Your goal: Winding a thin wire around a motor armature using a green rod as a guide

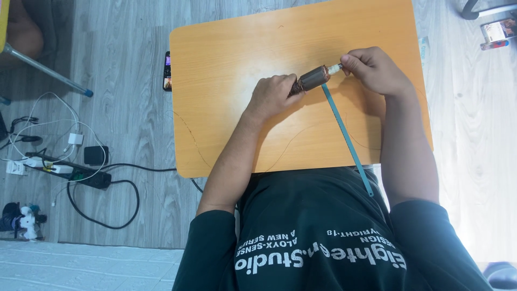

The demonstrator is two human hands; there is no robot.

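**Head view: motor armature held in both hands over an orange table**

1. Floor, left side. A black power strip [89,178] lies on the grey wood-pattern floor [124,59] with white and black cables [116,207] looped around it. A white plug adapter [75,139] and a small black box [96,155] sit just beside it. A metal chair leg [48,70] crosses the upper left corner.

2. Table edge. A phone [167,71] lies at the left edge of the orange table [226,48], screen lit. Thin strands of wire [191,141] trail over the near part of the tabletop.

3. Left hand [272,97]. Its fingers are curled shut around the left end of the armature [313,79], knuckles up, with the hand resting low over the table surface.

4. Armature. This is a small rotor with dark copper-coloured windings and a pale shaft end. It sits near the middle of the table, tilted with the right end higher in the picture, and spans the gap between the two hands.

5. Hacksaw blade [347,139]. A narrow blue-green blade runs from just below the armature diagonally toward the person's torso and overhangs the near table edge. Whether it touches the armature cannot be told.

6. Right hand [377,70]. It is closed, with the fingertips pinching the pale shaft end of the armature.

7. Floor, right side. A small printed box [498,31] lies in the upper right corner.
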